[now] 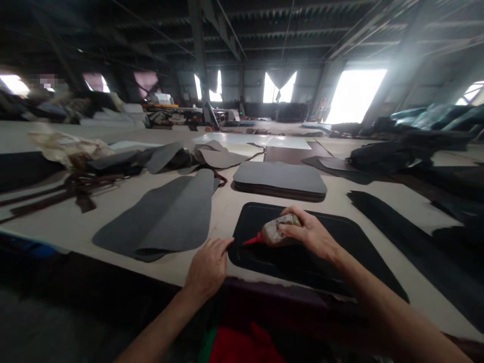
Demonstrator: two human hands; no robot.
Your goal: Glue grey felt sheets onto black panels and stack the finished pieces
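Right now, your right grip (308, 232) is closed around a stained bottle (278, 231), which you hold tipped over the left half of a black mat (298, 264). Its red nozzle (251, 240) points left and slightly down, near the mat's left edge; whether the tip touches, I cannot tell. Your left grip (209, 264) is at that same edge, fingertips at the border, but I cannot tell whether they pinch it or merely rest there. The mat lies flat on the table (223, 217), and your right forearm hides part of it. Just beyond it sits a neat stack of grey sheets (280, 181). To your left lies a large grey sheet (177, 217), partly folded over itself, and to your right a long black strip (408, 237) runs toward you. Loose grey scraps (223, 154) lie farther back.
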